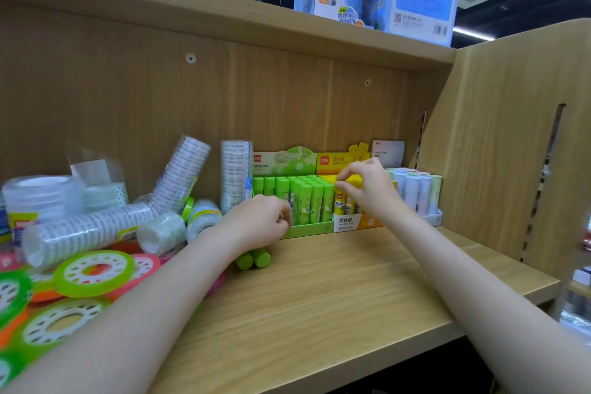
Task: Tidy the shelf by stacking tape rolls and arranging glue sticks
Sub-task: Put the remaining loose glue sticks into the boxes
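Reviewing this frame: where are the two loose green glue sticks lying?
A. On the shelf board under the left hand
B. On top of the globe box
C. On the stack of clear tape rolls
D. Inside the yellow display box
A: the two green glue sticks lie side by side on the shelf board, just below the left hand, in front of the green display box.

left hand (260, 222) low, fingers curled under palm, forearm angled in from lower left, right hand (364, 187) higher, fingertips pinched downward, wrist bent
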`<state>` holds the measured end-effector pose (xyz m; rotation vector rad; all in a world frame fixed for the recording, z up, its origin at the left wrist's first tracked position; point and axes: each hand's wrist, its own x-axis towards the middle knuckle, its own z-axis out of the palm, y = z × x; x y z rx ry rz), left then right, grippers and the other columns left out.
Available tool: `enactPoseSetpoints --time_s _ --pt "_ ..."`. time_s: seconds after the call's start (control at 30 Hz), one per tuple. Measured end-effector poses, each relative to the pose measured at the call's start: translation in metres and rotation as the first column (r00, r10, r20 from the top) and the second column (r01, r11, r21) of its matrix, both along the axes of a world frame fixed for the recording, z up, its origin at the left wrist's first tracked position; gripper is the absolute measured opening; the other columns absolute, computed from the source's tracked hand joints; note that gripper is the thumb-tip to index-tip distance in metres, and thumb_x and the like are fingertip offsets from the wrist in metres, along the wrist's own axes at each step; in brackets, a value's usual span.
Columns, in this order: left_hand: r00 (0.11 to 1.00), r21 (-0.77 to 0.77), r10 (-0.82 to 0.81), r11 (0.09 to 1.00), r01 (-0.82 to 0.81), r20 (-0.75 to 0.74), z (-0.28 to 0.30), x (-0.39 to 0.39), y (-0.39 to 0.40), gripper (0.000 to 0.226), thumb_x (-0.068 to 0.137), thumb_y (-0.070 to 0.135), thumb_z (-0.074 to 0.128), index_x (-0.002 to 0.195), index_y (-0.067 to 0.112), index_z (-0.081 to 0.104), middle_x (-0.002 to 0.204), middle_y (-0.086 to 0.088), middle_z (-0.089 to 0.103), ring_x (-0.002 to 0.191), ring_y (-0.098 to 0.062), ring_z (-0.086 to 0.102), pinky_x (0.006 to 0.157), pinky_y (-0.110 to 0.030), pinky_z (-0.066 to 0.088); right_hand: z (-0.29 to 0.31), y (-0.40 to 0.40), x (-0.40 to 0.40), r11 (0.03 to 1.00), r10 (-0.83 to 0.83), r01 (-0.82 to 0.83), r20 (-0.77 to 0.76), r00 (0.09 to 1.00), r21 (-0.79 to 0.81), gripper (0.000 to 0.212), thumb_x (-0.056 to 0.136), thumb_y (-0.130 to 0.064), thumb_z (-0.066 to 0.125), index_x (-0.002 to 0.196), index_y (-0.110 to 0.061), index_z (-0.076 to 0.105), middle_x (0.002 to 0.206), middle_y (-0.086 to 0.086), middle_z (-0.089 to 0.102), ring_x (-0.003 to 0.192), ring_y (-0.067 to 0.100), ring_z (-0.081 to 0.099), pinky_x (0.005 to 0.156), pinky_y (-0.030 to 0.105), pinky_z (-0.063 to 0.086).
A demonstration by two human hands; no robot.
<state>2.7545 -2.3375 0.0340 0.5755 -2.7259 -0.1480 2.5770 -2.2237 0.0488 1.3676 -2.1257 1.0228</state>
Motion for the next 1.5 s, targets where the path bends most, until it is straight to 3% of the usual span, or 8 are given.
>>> enactPoseSetpoints --time_s 0.2,0.43,0.63,0.8,0.9,1.07,1.23,1.5 --pt "1.000 -0.048 0.002 0.999 -0.002 0.004 -0.002 -0.001 0.000 0.026 0.087 0.015 0.042 0.100 0.025 0.062 0.101 0.003 0.065 0.093 -0.018 0.059 0.080 -0.035 0.051 -0.007 0.001 -0.003 0.999 -0.012 0.013 -0.032 0.999 0.032 0.011 0.089 -0.022 0.060 0.091 -0.014 0.067 0.106 0.000 0.061 0.113 0.022 0.043 0.099 0.046 0.032" --pt "1.000 -0.085 -0.010 0.996 0.010 0.001 -0.003 -0.002 -0.001 0.027 0.086 0.014 0.040 0.099 0.023 0.063 0.104 0.003 0.065 0.096 -0.019 0.059 0.082 -0.037 0.051 -0.021 0.025 -0.015 0.988 0.128 -0.119 0.094 0.987 -0.094 0.050 0.089 0.004 0.046 0.134 -0.017 0.048 0.130 -0.003 0.053 0.120 0.010 0.043 0.102 0.030 0.037" --pt "0.969 -0.208 -0.056 0.978 0.005 -0.241 0.004 0.001 0.009 0.024 0.091 0.017 0.041 0.098 0.017 0.064 0.103 0.004 0.065 0.099 -0.017 0.057 0.079 -0.033 0.047 -0.020 0.042 -0.009 0.944 0.024 0.042 0.194 0.981 -0.328 0.042 0.085 0.013 0.037 0.116 -0.008 0.055 0.104 0.004 0.062 0.103 0.017 0.054 0.083 0.027 0.043" --pt "0.896 -0.173 -0.039 0.984 -0.042 -0.443 0.018 0.008 0.015 0.023 0.090 0.014 0.045 0.091 0.015 0.067 0.096 0.001 0.068 0.095 -0.020 0.059 0.077 -0.033 0.046 -0.030 0.050 0.029 0.966 0.225 -0.201 0.142 0.964 -0.163 0.030 0.088 0.006 0.047 0.105 -0.014 0.061 0.094 -0.008 0.063 0.092 0.007 0.058 0.081 0.017 0.045" --pt "0.921 -0.208 0.012 0.973 -0.101 -0.389 0.028 0.019 0.012 0.023 0.090 0.017 0.044 0.093 0.018 0.066 0.100 0.002 0.067 0.097 -0.021 0.059 0.079 -0.034 0.048 -0.038 0.041 0.057 0.921 0.372 -0.383 0.138 0.918 0.068 0.019 0.090 -0.008 0.057 0.103 -0.020 0.062 0.098 -0.014 0.060 0.092 0.001 0.056 0.079 0.010 0.043" --pt "0.976 -0.216 -0.068 0.976 0.021 -0.208 0.025 0.062 -0.001 0.041 0.082 0.043 0.038 0.095 0.019 0.068 0.096 0.004 0.065 0.095 -0.016 0.059 0.082 -0.030 0.044 -0.032 0.020 0.097 0.821 0.497 -0.549 0.279 0.822 0.153 0.018 0.082 -0.024 0.070 0.096 -0.024 0.059 0.100 -0.007 0.063 0.093 0.011 0.061 0.080 0.019 0.049" --pt "0.996 -0.237 -0.076 0.968 0.087 0.055 0.005 0.092 -0.004 0.063 0.069 0.069 0.027 0.112 0.034 0.056 0.110 0.012 0.049 0.102 -0.006 0.041 0.091 -0.029 0.035 -0.032 -0.003 0.121 0.851 0.376 -0.394 0.122 0.919 0.346 0.026 0.079 -0.026 0.072 0.093 -0.019 0.051 0.100 0.000 0.059 0.090 0.018 0.058 0.075 0.026 0.046" --pt "0.997 -0.311 -0.011 0.950 0.034 0.074 0.003 0.077 -0.006 0.053 0.071 0.054 0.024 0.111 0.028 0.046 0.100 0.011 0.056 0.101 -0.011 0.043 0.095 -0.032 0.029 -0.031 0.005 0.097 0.872 0.262 -0.279 0.098 0.960 0.401 0.028 0.083 -0.020 0.066 0.107 -0.018 0.050 0.099 -0.004 0.052 0.088 0.011 0.049 0.071 0.018 0.039"
